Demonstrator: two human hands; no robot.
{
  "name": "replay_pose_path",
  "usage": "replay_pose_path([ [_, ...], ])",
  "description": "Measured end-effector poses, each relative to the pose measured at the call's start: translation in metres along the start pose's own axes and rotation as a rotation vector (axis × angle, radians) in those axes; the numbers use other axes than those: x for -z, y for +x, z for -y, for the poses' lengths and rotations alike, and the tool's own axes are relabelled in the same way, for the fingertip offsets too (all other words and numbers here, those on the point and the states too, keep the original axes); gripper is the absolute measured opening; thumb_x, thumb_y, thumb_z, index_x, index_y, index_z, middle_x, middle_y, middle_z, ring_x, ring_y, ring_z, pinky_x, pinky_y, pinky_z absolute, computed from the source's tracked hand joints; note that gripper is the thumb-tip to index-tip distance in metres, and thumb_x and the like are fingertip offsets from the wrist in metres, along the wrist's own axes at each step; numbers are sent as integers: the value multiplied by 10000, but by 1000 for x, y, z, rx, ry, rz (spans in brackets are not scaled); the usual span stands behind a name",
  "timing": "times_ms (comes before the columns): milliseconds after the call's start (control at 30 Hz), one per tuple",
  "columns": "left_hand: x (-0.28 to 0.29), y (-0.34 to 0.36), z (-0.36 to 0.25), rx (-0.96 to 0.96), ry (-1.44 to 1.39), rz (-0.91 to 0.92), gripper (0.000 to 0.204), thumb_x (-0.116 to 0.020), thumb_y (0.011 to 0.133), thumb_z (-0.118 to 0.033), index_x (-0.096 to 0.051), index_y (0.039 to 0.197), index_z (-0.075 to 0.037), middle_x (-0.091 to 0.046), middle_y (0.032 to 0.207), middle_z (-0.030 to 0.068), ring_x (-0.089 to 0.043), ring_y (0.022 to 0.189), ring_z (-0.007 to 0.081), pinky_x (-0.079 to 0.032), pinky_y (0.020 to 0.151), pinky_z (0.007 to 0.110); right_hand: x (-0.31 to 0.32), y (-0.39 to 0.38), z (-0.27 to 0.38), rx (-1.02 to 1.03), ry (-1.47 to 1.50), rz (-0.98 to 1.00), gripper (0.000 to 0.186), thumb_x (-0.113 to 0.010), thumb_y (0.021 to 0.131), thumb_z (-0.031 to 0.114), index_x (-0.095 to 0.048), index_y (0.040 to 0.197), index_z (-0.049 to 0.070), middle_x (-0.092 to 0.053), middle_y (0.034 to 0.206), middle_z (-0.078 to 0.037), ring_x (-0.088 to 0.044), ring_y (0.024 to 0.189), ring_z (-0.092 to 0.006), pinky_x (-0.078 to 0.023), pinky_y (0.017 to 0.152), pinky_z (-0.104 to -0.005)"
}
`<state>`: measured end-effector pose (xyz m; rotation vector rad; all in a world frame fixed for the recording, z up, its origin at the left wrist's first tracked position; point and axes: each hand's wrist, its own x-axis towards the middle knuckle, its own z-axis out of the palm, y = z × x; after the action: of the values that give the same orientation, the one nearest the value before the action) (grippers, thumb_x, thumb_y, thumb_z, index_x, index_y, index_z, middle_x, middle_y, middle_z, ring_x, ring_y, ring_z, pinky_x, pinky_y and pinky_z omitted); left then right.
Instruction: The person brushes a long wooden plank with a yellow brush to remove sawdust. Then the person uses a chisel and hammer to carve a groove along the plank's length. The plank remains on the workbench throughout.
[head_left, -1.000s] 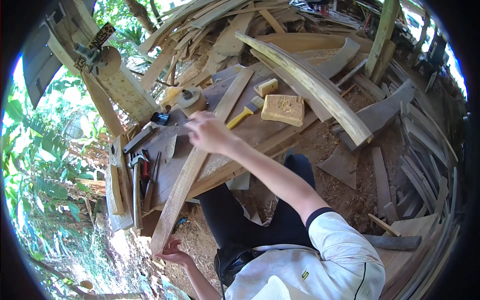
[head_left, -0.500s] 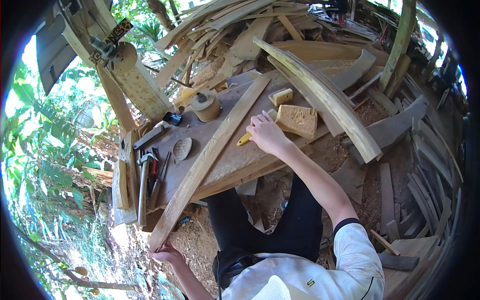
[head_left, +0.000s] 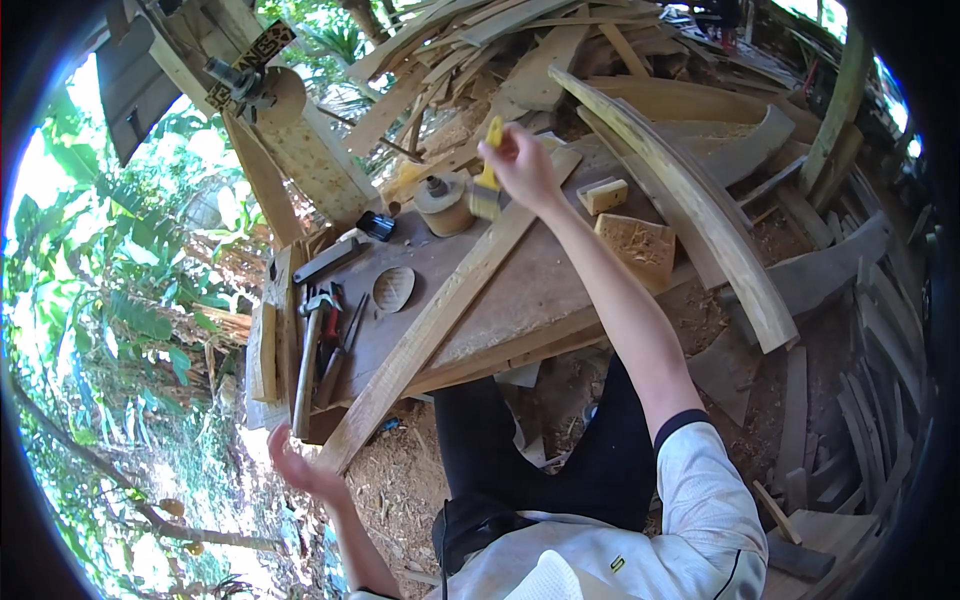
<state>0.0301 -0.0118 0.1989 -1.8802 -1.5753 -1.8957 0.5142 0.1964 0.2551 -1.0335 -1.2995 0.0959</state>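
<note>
My right hand [head_left: 527, 172] grips a yellow-handled paintbrush [head_left: 487, 178], raised over the far part of a long wooden plank [head_left: 455, 298], bristles pointing down. The plank lies slantwise across the wooden workbench [head_left: 545, 318], its near end sticking out past the bench edge. Beside that near end is my left hand [head_left: 308, 468], fingers apart and holding nothing. Whether its palm touches the plank I cannot tell. A round, capped wooden container [head_left: 442, 207] stands close to the bristles. A wooden block [head_left: 637, 250] and a smaller notched piece [head_left: 603, 195] lie right of the plank.
On the bench's left side are a hammer [head_left: 312, 360], a shallow oval wooden piece [head_left: 394, 289] and a small black object [head_left: 377, 226]. Long curved boards [head_left: 690, 210] lean at the right. Scrap wood [head_left: 490, 50] is heaped at the back.
My right hand has lifted the paintbrush and carried it away from me, turning its bristles down. My left hand has let go of the plank's near end. The whole view has shifted slightly.
</note>
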Motion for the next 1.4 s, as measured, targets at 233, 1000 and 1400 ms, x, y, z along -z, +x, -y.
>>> replay_pose_path([
  [233, -180, 51, -95, -415, -35, 1010, 279, -725, 907, -162, -681, 1131, -1, -697, 1017, 165, -705, 938, 313, -572, 830, 393, 7, 25, -42, 53, -340, -544, 286, -666, 1017, 306, -670, 907, 41, -610, 818, -66, -625, 700, -216, -494, 592, -345],
  [1000, -329, 23, -91, -617, -206, 1068, 584, -747, 854, -197, -587, 1367, 33, -572, 1465, 183, -511, 1402, 353, -409, 1163, 459, -18, 3, -39, -213, -540, -210, 182, -655, 995, 262, -699, 1047, 94, -609, 941, -99, -653, 855, -310, -514, 775, -455],
  [1400, -330, 24, -82, -522, -338, 1005, 546, -735, 824, -245, -617, 1285, 23, -607, 1393, 191, -544, 1342, 373, -425, 1139, 453, 29, 69, -13, -76, -509, -189, 337, -673, 1005, 336, -644, 895, 18, -631, 672, -99, -610, 601, -241, -463, 598, -370],
])
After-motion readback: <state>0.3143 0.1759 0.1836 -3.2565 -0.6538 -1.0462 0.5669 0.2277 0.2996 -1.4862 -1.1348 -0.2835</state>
